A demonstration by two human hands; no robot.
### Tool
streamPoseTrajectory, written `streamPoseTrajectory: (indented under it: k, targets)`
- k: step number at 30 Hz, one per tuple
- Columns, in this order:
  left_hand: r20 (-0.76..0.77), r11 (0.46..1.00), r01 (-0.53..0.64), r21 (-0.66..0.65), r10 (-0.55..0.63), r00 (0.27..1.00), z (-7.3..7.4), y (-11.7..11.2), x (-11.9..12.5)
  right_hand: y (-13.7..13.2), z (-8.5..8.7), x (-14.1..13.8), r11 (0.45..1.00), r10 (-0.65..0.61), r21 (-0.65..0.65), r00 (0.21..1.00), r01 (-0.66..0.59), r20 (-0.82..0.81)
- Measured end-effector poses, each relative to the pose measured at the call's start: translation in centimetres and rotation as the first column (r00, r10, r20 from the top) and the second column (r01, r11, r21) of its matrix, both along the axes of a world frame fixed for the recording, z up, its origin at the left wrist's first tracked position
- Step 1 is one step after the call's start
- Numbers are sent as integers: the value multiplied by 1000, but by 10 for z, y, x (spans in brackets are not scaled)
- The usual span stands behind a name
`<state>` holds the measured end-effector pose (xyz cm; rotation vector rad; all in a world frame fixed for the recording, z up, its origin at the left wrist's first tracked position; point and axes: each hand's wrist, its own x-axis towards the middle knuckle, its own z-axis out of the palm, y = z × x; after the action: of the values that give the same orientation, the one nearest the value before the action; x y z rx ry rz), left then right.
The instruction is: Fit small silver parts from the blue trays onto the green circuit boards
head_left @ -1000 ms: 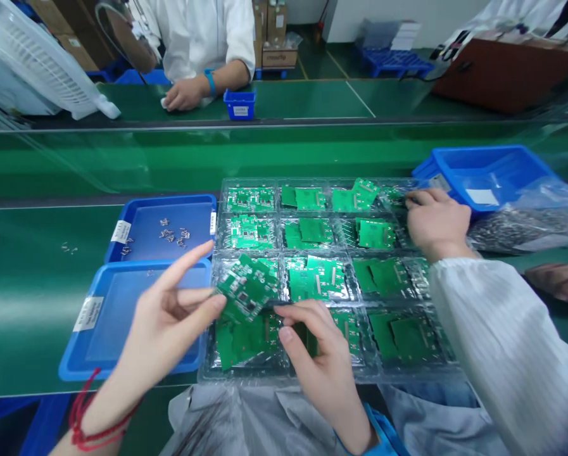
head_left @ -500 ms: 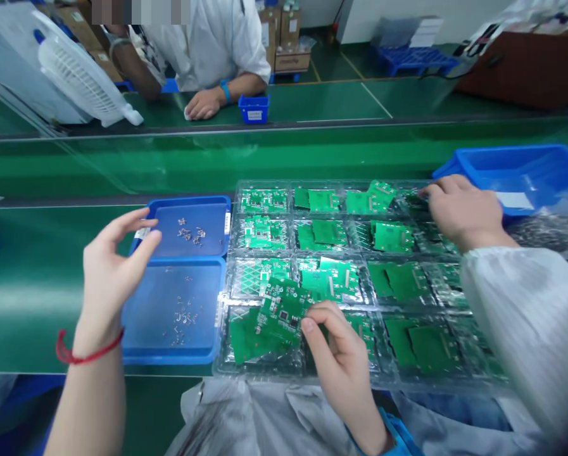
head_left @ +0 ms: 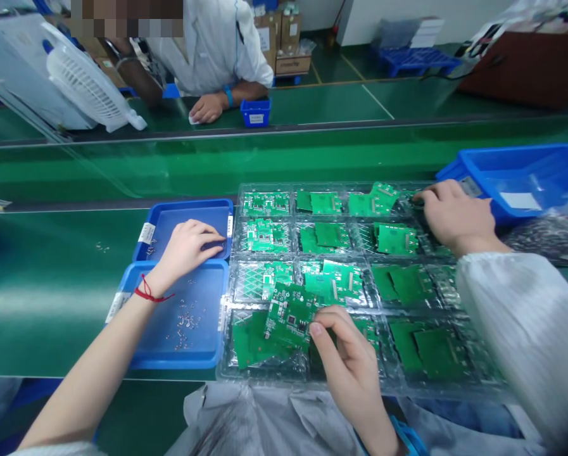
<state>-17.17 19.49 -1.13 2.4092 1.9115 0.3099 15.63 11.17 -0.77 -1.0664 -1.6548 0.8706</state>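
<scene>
My right hand [head_left: 347, 361] pinches the right edge of a green circuit board [head_left: 290, 315], tilted above the front left compartment of a clear plastic tray [head_left: 259, 380]. Chips and small components show on its upper face. Over the upper blue tray [head_left: 189, 204], my left hand [head_left: 191, 247] has thumb and index finger drawn together in a pinch at the right side, by a tiny metal part; whether the part is between the fingertips is hard to make out. Below it, the lower blue tray [head_left: 144, 345] holds several small metal parts [head_left: 186, 320].
Stacked green boards [head_left: 402, 237] fill the clear tray's compartments. Another person's hand [head_left: 454, 215] reaches into its far right side, near a blue bin [head_left: 516, 155]. Across the bench are a co-worker's hand [head_left: 208, 109], a small blue box [head_left: 256, 113] and a white fan [head_left: 87, 82].
My left hand has moved right, from above the trays' left side down to the upper tray's right side, its fingers closing to a pinch. My right hand keeps holding the circuit board.
</scene>
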Motion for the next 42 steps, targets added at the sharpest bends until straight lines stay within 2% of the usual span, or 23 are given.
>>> streamPoseTrajectory:
  k: [12,23,31,35,37,38,40,42]
  targets:
    - [-5,1000,1,-5,-1,1000,-5,3,-8,-1,-1,-1,999,0,-34,1000,0,0]
    - [30,999,18,-43,-17,999,1,4,-1,1,2,-3,1000,8,-22,1000,-8,9]
    - [140,999,1,-34,4,990,2,6,3,0,2,-3,1000,9,-8,1000,-9,7]
    - [251,997,-63,54,48,967,12,-11,9,2,2,-4,1000,11,-3,1000,-11,17]
    - [403,992,-85,95,40,914,19,-27,20,4,3,-6,1000,13,-4,1000,-12,20]
    - [533,991,-81,105,13,846,22,-37,29,5,3,-8,1000,15,-6,1000,-15,20]
    - [759,996,-18,82,-51,650,29,-56,50,8,6,-13,999,33,-11,999,-33,17]
    - [865,999,35,27,-41,500,35,-73,74,9,9,-20,998,58,-23,998,-57,12]
